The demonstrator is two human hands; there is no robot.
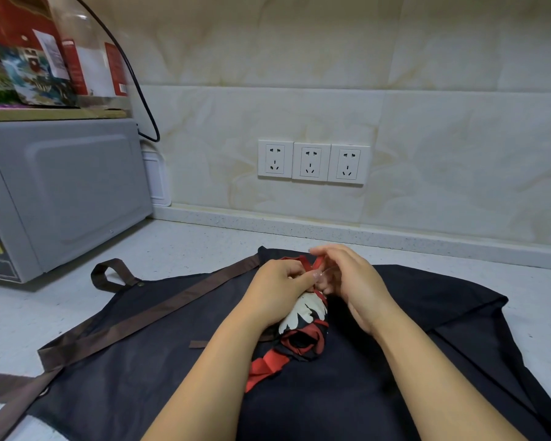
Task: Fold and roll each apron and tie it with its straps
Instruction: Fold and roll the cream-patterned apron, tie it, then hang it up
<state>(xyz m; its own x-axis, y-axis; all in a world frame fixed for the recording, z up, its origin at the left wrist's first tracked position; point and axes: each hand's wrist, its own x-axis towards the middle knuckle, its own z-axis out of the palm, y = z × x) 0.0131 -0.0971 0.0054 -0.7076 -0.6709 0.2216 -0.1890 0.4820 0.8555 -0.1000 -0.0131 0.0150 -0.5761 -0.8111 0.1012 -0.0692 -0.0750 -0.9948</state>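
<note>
Your left hand (277,291) sat at the centre of the frame, its fingers curled round the upper end of the rolled apron (306,326), a black, red and white bundle. Your right hand (350,278) was just beside it, fingers bent and pinching the red strap (306,262) at the top of the roll. The fingertips there were blurred, so I could not tell exactly how the strap ran between them. A loose length of the same red strap trailed from the roll's lower end, towards the bottom of the frame.

The roll lay on a dark apron (331,393) spread flat across the lower half of the frame on the pale countertop (188,243). Its brown strap (172,300) crossed the cloth diagonally on the left, and its brown neck loop (109,272) rested on the counter at centre left.

A grey microwave (61,192) stood at the left edge, with boxes (29,49) stacked on it in the upper left and a black cable (140,90) hanging beside them. Three wall sockets (312,162) sat on the tiles above your hands.
</note>
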